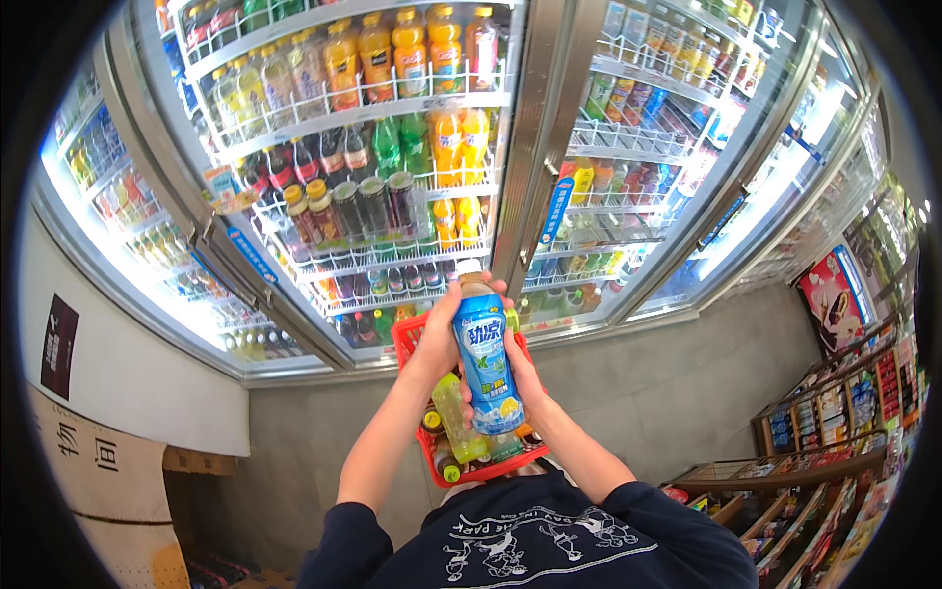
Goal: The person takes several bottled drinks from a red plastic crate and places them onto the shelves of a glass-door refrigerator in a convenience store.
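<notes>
Both my hands are around a plastic drink bottle (489, 368) with a blue label and a white cap, tilted with its cap away from me. My left hand (439, 335) grips the bottle's left side near the shoulder, its fingertips partly hidden behind it. Along the right side lies my right hand (524, 372), with some fingers behind the bottle. Beneath them is a red plastic shopping basket (436, 465) holding several bottles, among them a pale green one (455, 416). The bottle and my forearms hide part of the basket.
Glass-door drinks coolers (353, 147) with wire shelves of bottles and cans stand in front of me. Vertical metal door frames (536, 140) separate them. Snack shelves (817, 412) are at the right, a white panel (140, 353) at the left. Grey tiled floor (662, 383) lies between.
</notes>
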Demonstrator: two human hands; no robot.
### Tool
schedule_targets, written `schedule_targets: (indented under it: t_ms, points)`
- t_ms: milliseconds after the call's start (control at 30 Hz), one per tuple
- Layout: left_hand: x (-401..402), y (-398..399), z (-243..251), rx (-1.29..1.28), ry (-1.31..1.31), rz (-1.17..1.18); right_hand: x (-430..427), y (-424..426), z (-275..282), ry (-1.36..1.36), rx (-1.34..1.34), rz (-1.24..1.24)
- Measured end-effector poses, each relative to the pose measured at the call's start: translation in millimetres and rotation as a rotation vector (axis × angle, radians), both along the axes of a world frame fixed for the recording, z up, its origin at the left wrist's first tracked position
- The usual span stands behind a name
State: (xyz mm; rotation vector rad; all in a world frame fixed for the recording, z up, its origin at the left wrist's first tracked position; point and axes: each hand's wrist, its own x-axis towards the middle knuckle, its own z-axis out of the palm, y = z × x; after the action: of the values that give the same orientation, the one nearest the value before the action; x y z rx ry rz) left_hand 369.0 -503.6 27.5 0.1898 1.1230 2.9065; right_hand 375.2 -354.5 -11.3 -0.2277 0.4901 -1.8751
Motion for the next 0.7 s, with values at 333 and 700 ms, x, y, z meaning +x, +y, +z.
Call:
schedule_targets:
  t_ms: [333, 700]
  points:
    - [-56.4, 27.7, 57.4, -0.322, 0.025, -0.021, -51.6, 29.6, 38.0, 0.363, 0.188, -0.262]
    - [-159.9, 40.7, 188.5, -1.573, 0.726, 1.084, -218.3, 13.8, 11.8, 0.980, 0.840, -0.954]
